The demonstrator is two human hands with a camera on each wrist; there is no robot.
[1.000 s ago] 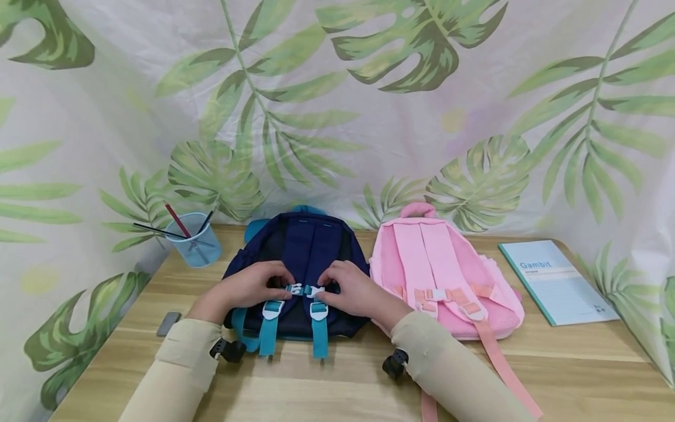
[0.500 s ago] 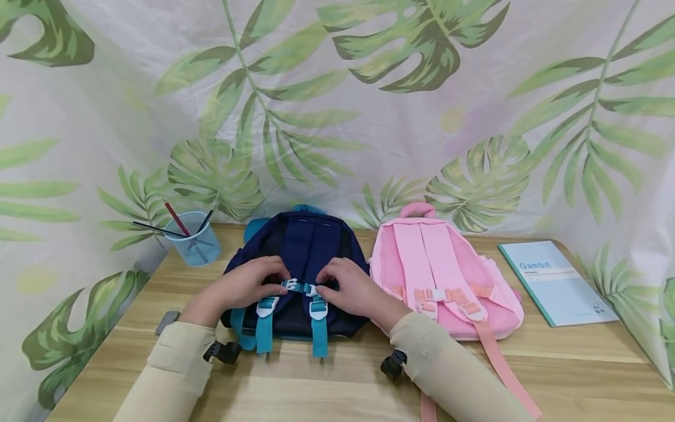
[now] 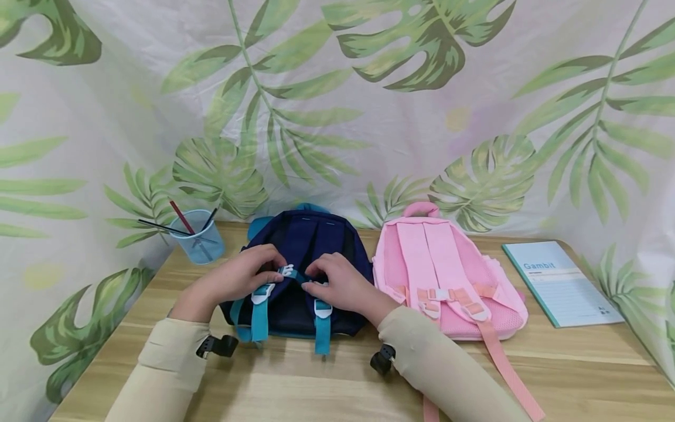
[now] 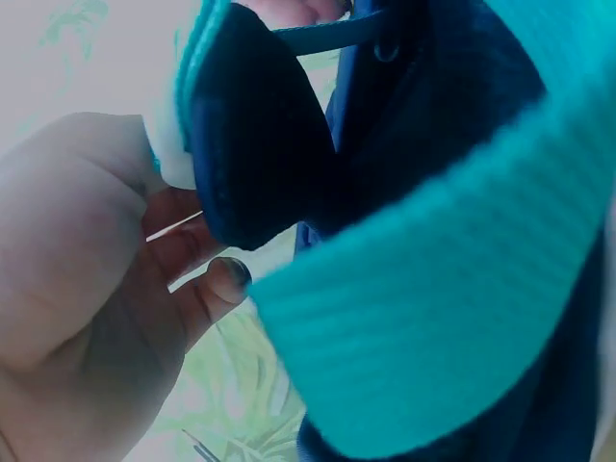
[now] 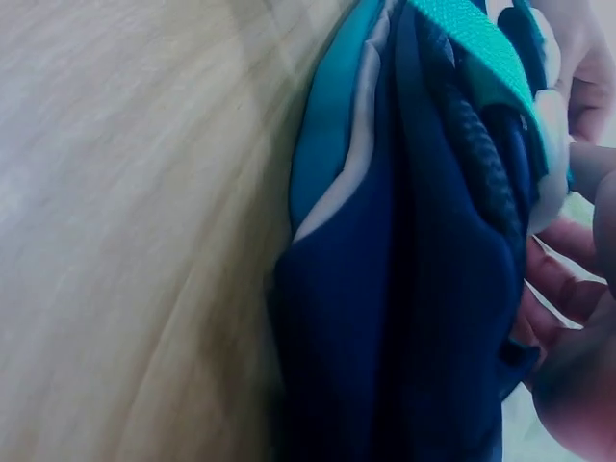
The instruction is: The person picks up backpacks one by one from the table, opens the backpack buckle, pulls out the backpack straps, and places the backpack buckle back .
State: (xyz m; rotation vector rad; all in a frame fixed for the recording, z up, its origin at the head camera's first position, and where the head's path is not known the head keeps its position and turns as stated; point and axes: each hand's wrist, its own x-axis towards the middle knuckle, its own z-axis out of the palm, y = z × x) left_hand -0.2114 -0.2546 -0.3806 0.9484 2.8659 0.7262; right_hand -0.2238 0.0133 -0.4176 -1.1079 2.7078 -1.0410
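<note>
A dark blue backpack [image 3: 350,246] lies with its shoulder straps up. In the head view my left hand [image 3: 242,275] pinches a white plastic buckle [image 3: 287,270] on the teal chest strap [image 3: 297,275]. Opposite it, my right hand [image 3: 340,284] pinches the strap's other end, which its fingers mostly hide. Whether the buckle's halves are joined I cannot tell. White strap adjusters [image 3: 262,293] sit below the hands, with teal webbing hanging from them. In the left wrist view loose teal webbing [image 4: 433,327] crosses close to the camera. Seen from the right wrist, the backpack's blue side [image 5: 385,318] stands beside the fingers.
On the wooden table [image 3: 295,387], a pink backpack [image 3: 464,252] lies right of the blue one, its orange strap trailing forward. Farther right is a notebook [image 3: 564,287]. A blue mesh pen cup [image 3: 203,246] stands at the back left. A leaf-print curtain [image 3: 337,135] hangs behind.
My left hand has moved left and a little up with the buckle, lifting the left shoulder strap. My right hand has risen slightly, and more teal strap shows between the hands.
</note>
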